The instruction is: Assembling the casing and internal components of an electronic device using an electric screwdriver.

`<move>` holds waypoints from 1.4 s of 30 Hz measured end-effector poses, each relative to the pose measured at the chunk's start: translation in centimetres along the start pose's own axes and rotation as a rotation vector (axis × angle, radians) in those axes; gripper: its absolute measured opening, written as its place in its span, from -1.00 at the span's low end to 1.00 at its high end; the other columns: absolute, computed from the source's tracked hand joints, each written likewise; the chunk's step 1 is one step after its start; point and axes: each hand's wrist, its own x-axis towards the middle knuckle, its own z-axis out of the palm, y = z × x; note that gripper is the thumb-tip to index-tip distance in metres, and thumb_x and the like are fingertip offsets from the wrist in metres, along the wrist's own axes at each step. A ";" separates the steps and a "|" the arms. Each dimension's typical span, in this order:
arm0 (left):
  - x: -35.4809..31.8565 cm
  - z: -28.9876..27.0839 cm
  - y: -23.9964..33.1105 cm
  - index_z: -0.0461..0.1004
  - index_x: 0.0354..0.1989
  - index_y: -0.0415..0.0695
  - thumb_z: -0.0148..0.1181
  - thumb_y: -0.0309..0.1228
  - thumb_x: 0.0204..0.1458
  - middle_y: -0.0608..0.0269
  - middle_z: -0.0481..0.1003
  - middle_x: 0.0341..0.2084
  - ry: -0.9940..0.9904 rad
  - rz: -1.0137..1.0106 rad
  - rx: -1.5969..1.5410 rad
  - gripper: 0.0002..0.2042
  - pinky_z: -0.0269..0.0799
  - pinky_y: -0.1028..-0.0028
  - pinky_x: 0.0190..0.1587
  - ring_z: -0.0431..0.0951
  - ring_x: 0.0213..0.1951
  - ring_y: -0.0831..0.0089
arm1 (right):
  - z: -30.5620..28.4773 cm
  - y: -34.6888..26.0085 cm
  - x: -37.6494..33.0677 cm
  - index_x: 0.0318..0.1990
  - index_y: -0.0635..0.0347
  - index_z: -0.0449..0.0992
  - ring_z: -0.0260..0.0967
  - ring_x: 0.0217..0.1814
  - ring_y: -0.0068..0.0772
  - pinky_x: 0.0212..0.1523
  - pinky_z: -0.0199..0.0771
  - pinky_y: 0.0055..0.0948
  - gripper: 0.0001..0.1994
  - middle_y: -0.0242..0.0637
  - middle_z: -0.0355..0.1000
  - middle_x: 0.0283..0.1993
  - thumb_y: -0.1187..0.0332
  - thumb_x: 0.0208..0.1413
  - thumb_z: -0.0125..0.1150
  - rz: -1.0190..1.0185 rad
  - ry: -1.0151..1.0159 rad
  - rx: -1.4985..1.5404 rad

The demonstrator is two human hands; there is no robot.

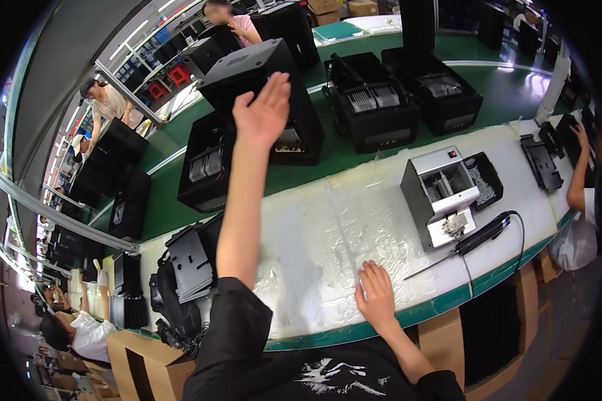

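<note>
Black case [267, 73] just beyond open left hand [264, 110]; right hand [376, 294] flat on bench [328, 227].

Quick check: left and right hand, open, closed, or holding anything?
Left hand: open, fingers spread, raised toward the black case, holding nothing.
Right hand: open, lying flat on the white bench, holding nothing.

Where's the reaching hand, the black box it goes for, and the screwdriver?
left hand [264, 113], head view, on the palm.
black box [247, 67], head view, on its top face.
electric screwdriver [481, 234], head view, on its black handle.
</note>
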 end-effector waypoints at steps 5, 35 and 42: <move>-7.0 -0.8 6.5 0.39 0.03 -0.25 -0.09 -0.31 0.05 0.13 0.49 -0.11 0.461 -0.027 1.159 -0.59 0.42 0.46 -0.13 0.50 -0.15 0.39 | -0.3 0.1 0.2 -0.14 0.42 0.42 0.23 0.18 -0.05 0.23 0.14 -0.14 -0.68 -0.02 0.36 0.03 0.47 -0.10 0.10 -0.011 0.002 -0.040; -14.1 1.4 19.0 0.45 -0.18 -0.24 0.43 -0.50 -0.33 0.16 0.50 -0.43 0.067 -0.313 2.289 -0.55 0.41 0.45 -0.23 0.48 -0.34 0.39 | -0.1 -0.4 0.1 -0.18 0.34 0.44 0.25 0.17 -0.03 0.19 0.18 -0.13 -0.73 -0.03 0.37 0.01 0.50 -0.12 0.13 -0.025 0.034 -0.016; -15.9 10.2 14.7 0.45 -0.12 -0.23 0.38 -0.44 -0.23 0.20 0.50 -0.33 0.001 -0.326 2.358 -0.58 0.37 0.47 -0.19 0.45 -0.26 0.41 | 0.3 -0.4 0.3 -0.16 0.36 0.43 0.22 0.18 0.01 0.20 0.16 -0.09 -0.72 0.00 0.35 0.04 0.51 -0.11 0.11 -0.031 0.032 -0.051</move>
